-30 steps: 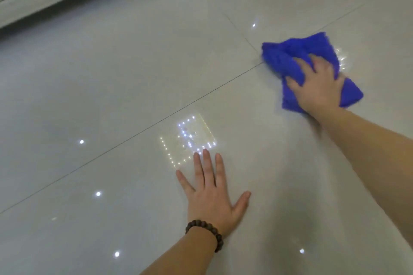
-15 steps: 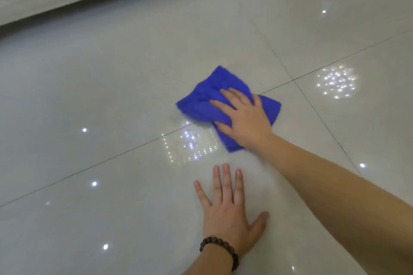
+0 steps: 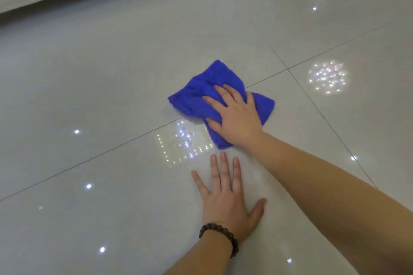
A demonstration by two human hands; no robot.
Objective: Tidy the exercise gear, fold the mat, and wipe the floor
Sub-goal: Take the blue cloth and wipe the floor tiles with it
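Head cam looks straight down at the wiping part, with no mat or gear in shot. Right hand (image 3: 234,116) lies on the bunched blue cloth (image 3: 201,96), fingers spread and slightly bent over it, pressing it onto the glossy floor (image 3: 111,73) right across a grout line (image 3: 111,154). Left hand (image 3: 225,198) is flat on the tile just nearer the body, fingers straight, propping weight. I'd say flatten that cloth out for more contact, overlap passes, press from the palm, and work backward so the propping hand doesn't smudge wiped tile.
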